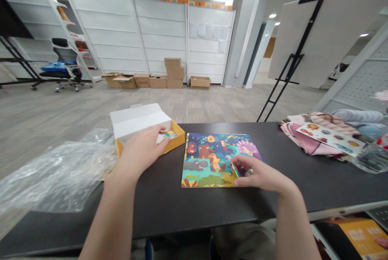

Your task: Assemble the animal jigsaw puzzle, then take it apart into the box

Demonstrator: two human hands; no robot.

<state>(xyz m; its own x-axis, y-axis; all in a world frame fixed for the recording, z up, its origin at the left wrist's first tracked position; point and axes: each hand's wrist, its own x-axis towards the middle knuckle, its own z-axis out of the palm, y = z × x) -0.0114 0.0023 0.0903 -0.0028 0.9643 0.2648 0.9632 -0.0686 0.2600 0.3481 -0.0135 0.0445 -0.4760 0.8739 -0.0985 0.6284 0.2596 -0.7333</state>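
Note:
My left hand (144, 146) is over the front of a small yellow box (178, 132) with a white raised lid (138, 118). Its thumb and fingers are apart, beside colourful puzzle pieces (170, 134) that show at the box's right end; the palm hides much of the inside. A picture puzzle (209, 181) with cartoon forest animals lies flat on the black table to the right of the box. At the puzzle's lower right, my right hand (257, 173) pinches a small puzzle piece (234, 168) between thumb and fingers, and covers that corner.
Crumpled clear plastic wrap (60, 171) spreads over the table's left end. To the right lie folded pink cloths (306, 134), a sticker sheet (330, 138) and a clear plastic bottle (374, 157). Cardboard boxes (174, 73) and an easel board (315, 37) stand beyond the table (169, 207).

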